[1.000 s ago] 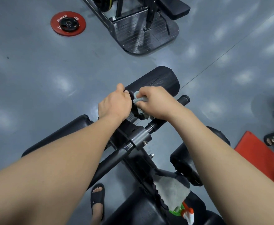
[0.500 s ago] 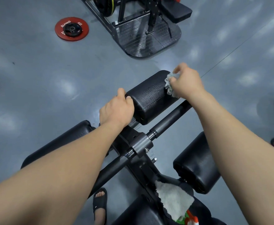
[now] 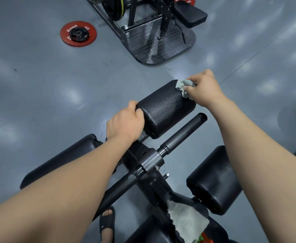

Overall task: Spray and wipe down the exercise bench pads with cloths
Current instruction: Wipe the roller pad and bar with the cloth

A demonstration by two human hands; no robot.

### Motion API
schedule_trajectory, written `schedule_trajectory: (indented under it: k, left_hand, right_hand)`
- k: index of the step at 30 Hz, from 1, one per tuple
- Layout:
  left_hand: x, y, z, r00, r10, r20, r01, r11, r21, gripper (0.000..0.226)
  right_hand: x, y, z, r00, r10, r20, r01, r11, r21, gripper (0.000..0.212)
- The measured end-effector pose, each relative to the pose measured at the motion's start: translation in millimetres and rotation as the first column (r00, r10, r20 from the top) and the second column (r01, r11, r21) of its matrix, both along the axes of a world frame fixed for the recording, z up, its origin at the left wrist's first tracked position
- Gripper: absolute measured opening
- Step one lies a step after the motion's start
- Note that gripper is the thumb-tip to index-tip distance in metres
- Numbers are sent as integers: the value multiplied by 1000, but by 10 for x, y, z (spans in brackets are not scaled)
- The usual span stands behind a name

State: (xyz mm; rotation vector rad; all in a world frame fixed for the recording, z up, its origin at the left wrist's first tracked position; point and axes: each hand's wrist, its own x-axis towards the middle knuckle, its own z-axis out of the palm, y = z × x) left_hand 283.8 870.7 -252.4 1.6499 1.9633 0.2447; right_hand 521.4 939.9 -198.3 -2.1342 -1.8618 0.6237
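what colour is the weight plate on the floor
The plate is red with white lettering and a black centre; the head view shows it.

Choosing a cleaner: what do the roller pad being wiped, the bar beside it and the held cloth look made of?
Roller pad: black vinyl or faux leather, by its creased grain and stitched seam. Bar: probably metal, dark matte coating, smooth tube. Cloth: grey fuzzy fabric, perhaps terry, ragged edges.

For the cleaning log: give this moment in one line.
step: wiping roller pad | right hand: cloth on far end | left hand: grips near end | spare cloth: on bench
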Motion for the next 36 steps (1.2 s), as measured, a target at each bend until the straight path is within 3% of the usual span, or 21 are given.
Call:
schedule_trajectory:
  k: [3,8,11,14,20,23,27,36]
  left_hand:
    - [2,1,20,1000,4,4,-4,1000,-8,40]
    - [9,-6,35,1000,3,6,-3,1000,-18,40]
    - [12,-6,37,1000,-1,-1,1,1000,-21,40]
    - [13,-8,42,1000,4,-1,-4,1000,-26,41]
    - [11,-18,57,1000,-1,8,2,1000,-16,42]
    - [18,-18,55,1000,-3,6,3,1000,-14,41]
    - [7,-24,35,1000,-5,1,5,1000,0,36]
    - [0,-26,42,1000,-12,6,11,1000,8,38]
  right_hand:
    - [-72,0,-54,998,4,69,-4,1000,0,30]
    - [-205,-64,-91,974,61,220,-66,998,12,16]
    - [-345,-171,-80,949,176,261,-176,984,-20,23]
    - [-471,-269,-102,924,268,272,-273,962,-18,40]
    - [-586,-448,-204,875,444,192,-462,885,63,29]
    - [-442,-320,-68,932,357,68,-363,919,155,20]
    - [-129,-73,-94,986,66,156,-85,990,117,23]
    - [-508,-312,-146,935,249,254,-269,962,47,25]
